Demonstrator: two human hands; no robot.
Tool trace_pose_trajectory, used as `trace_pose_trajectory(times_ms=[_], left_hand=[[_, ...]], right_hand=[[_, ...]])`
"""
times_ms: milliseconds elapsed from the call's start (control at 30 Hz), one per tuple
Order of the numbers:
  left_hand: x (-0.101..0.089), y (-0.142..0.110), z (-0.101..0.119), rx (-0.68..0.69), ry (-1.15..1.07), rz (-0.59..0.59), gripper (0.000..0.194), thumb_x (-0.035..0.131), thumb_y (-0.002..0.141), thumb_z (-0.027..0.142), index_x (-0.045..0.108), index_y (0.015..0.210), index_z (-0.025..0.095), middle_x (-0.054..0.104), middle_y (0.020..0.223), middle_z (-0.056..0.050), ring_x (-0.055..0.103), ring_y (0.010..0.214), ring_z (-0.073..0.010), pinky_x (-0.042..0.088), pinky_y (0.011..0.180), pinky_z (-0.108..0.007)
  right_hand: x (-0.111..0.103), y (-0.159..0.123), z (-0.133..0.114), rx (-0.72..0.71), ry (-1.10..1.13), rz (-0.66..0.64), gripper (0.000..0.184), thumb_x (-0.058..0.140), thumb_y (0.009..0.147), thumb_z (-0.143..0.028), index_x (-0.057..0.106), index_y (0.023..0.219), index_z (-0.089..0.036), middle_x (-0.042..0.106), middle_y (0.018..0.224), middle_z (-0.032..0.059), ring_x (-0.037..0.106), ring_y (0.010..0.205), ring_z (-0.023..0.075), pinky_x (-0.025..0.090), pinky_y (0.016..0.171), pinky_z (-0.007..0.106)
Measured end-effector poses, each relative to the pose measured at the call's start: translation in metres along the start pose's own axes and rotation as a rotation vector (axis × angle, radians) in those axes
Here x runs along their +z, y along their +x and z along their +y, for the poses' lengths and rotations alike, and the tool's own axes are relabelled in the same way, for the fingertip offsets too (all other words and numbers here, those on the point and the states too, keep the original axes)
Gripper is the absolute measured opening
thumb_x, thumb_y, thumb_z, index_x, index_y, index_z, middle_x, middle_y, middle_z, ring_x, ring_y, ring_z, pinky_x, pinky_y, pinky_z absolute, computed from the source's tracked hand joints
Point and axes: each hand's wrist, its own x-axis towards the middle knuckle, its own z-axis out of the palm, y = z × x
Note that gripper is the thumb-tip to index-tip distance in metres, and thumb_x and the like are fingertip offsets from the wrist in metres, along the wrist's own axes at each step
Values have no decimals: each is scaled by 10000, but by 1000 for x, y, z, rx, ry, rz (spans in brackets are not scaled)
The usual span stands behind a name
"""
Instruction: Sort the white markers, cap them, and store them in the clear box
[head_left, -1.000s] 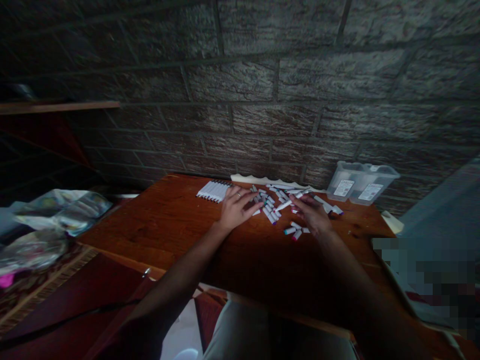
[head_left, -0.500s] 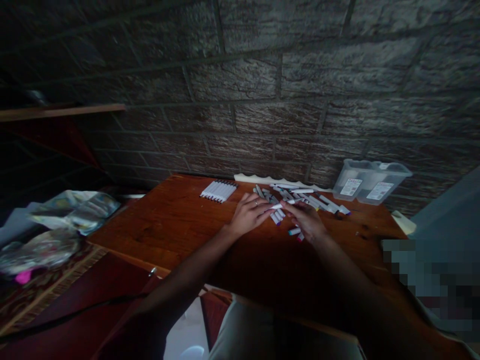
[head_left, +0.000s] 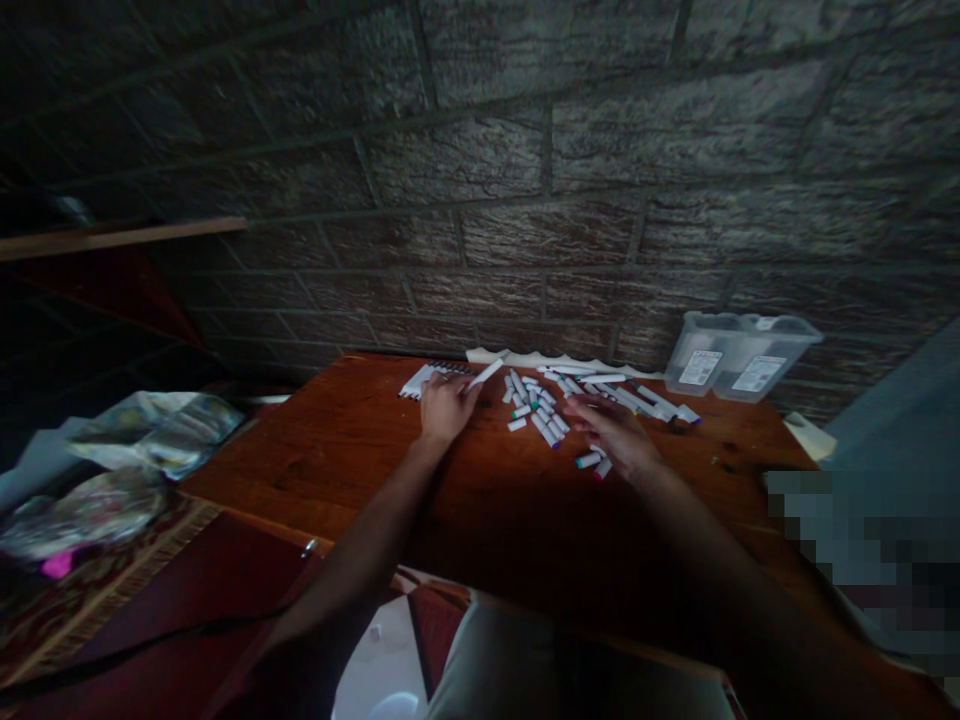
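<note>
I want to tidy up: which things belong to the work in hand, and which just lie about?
In the work: marker in left hand, marker row, loose markers; perhaps clear containers.

Seemingly lying about: crumpled bag, pink item, dark cord.

One table (head_left: 300,450), one shelf (head_left: 127,237), two hands (head_left: 445,407), two clear boxes (head_left: 691,345), two labels (head_left: 701,368); over ten markers (head_left: 488,374), too jumbled to count exactly.

Dark stone-block wall (head_left: 495,240) behind wooden table (head_left: 322,430); wooden shelf (head_left: 127,238) at left; patterned rug (head_left: 112,580) below; dim light.
</note>
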Motion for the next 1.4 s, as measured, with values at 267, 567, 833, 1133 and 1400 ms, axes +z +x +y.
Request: trace_pose_trajectory(times_ms=[267, 567, 833, 1133, 1400], left_hand=[[3, 0, -11, -136, 278, -152, 365, 500, 893, 452, 746, 1052, 235, 729, 953, -133, 601, 986, -315, 416, 867, -440], [0, -4, -2, -138, 405, -216, 284, 495, 877, 314, 752, 884, 194, 716, 943, -147, 588, 994, -325, 395, 848, -458], [4, -2, -6, -155, 386, -243, 292, 475, 902, 345, 748, 931, 247, 715, 976, -101, 574, 1027, -283, 386, 886, -411], [12, 3, -11, -226, 384, -230, 272, 493, 865, 293, 741, 911, 188, 715, 984, -137, 571, 1064, -316, 351, 931, -458], [14, 0, -15, -222, 367, -157, 338, 530, 867, 379, 683, 1089, 176, 660, 1129, -160, 533, 1117, -335, 377, 928, -450]], right_hand=[[-2, 0, 1, -11, -22, 38, 364, 755, 687, -509, 708, 920, -234, 749, 898, 26, 609, 677, 132, 415, 495, 201], [-3, -1, 0, -7, 48, 74, 411, 783, 632, -530, 713, 884, -212, 740, 829, 39, 585, 631, 130, 413, 523, 223], [-1, -5, -5, 11, 30, 91, 400, 776, 636, -535, 711, 862, -212, 736, 817, 32, 574, 630, 126, 395, 534, 231], [-2, -3, -5, 17, 55, 108, 397, 788, 624, -508, 696, 854, -197, 719, 771, 19, 553, 622, 109, 397, 567, 233], [-5, 1, -1, 26, 47, 101, 403, 779, 646, -528, 684, 867, -205, 712, 785, 5, 543, 628, 95, 392, 571, 217]])
